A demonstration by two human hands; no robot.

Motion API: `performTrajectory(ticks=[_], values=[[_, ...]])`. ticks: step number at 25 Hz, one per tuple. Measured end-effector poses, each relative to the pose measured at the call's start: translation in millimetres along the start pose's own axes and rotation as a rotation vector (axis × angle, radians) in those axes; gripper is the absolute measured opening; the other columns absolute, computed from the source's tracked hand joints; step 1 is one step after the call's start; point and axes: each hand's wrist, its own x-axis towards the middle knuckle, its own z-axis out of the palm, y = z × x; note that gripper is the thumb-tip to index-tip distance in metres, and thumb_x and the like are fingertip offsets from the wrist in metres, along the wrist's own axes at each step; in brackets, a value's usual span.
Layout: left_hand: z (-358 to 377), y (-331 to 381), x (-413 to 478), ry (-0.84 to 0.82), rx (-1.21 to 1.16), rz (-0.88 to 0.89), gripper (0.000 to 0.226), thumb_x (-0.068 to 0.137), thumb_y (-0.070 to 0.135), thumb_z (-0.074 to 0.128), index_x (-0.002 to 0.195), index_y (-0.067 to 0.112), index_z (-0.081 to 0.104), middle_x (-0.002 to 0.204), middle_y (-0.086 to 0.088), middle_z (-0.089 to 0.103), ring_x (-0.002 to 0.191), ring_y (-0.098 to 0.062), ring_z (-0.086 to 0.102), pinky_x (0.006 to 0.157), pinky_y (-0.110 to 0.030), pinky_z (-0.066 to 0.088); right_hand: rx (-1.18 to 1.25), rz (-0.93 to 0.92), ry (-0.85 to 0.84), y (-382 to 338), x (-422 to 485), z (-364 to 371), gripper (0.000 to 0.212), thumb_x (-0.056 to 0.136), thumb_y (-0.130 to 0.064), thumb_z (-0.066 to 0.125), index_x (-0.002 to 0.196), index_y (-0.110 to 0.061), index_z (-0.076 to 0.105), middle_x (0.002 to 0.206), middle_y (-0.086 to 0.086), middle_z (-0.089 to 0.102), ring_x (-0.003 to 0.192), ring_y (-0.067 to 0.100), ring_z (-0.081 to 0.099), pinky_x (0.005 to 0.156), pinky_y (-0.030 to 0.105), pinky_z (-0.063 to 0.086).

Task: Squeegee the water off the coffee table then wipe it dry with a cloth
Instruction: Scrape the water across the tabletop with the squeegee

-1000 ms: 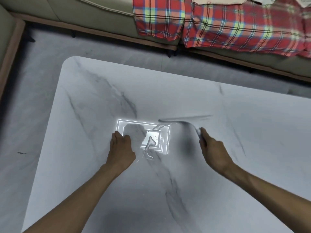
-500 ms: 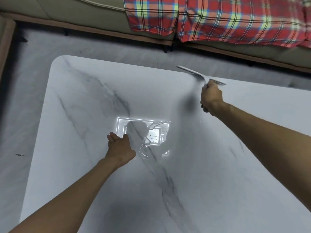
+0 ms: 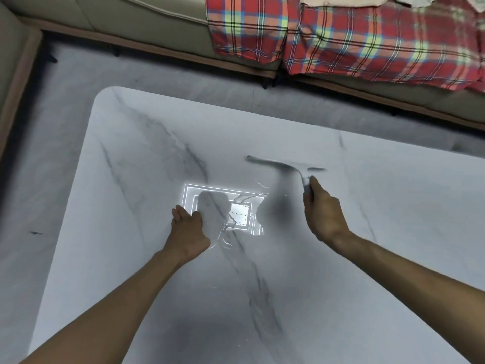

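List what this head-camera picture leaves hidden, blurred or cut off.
Head view: the pale squeegee is motion-blurred, so blade contact with the white marble-look coffee table is unclear.
Its handle is mostly hidden inside the right hand.
The red plaid blanket is cut off by the top edge.
The table's right side leaves the frame.

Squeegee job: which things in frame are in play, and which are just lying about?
In play: squeegee; right hand gripping its handle; left hand resting on the coffee table; water streaks.
Lying about: plaid blanket; sofa; beige fabric on the blanket.
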Motion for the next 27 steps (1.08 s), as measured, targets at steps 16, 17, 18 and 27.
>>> performTrajectory(ticks=[16,17,18,27], values=[[38.6,-39.8,-46.9,0.086,-0.047,-0.113,0.038,0.082,0.004,0.044,0.119,0.005,0.04,0.153,-0.035,0.001,0.146,-0.047,-0.002,0.119,-0.045,0.016,-0.319,-0.279,-0.128,68.8,-20.0,23.6,0.042,0.103,-0.042,0.028,0.145,-0.05,0.024,0.065,-0.01,0.054,0.064,0.024,0.053,0.059,0.032,0.041],[40.5,-39.2,-46.3,0.085,-0.022,-0.116,0.043,0.082,0.004,0.044,0.125,0.003,0.038,0.153,-0.037,-0.003,0.146,-0.047,-0.007,0.12,-0.045,0.013,-0.329,-0.255,-0.119,87.4,-25.8,12.2,0.042,0.102,-0.047,0.026,0.144,-0.052,0.026,0.062,-0.016,0.05,0.062,0.021,0.053,0.058,0.031,0.04],[42.4,-39.0,-46.6,0.094,0.002,-0.111,0.045,0.083,0.004,0.044,0.127,0.002,0.037,0.153,-0.038,-0.004,0.146,-0.047,-0.01,0.12,-0.046,0.011,-0.338,-0.231,-0.114,104.3,-32.9,0.5,0.042,0.101,-0.051,0.025,0.143,-0.054,0.027,0.062,-0.018,0.05,0.062,0.019,0.053,0.058,0.031,0.04],[40.3,-54.4,-63.8,0.309,-0.048,0.005,0.021,0.076,-0.001,0.051,0.096,0.005,0.047,0.106,-0.013,0.044,0.102,-0.032,0.047,0.084,-0.032,0.036,-0.149,-0.107,-0.074,66.3,-34.3,-43.6,0.05,0.096,-0.064,0.026,0.137,-0.041,0.044,0.095,-0.006,0.06,0.087,0.024,0.057,0.078,0.034,0.048]])
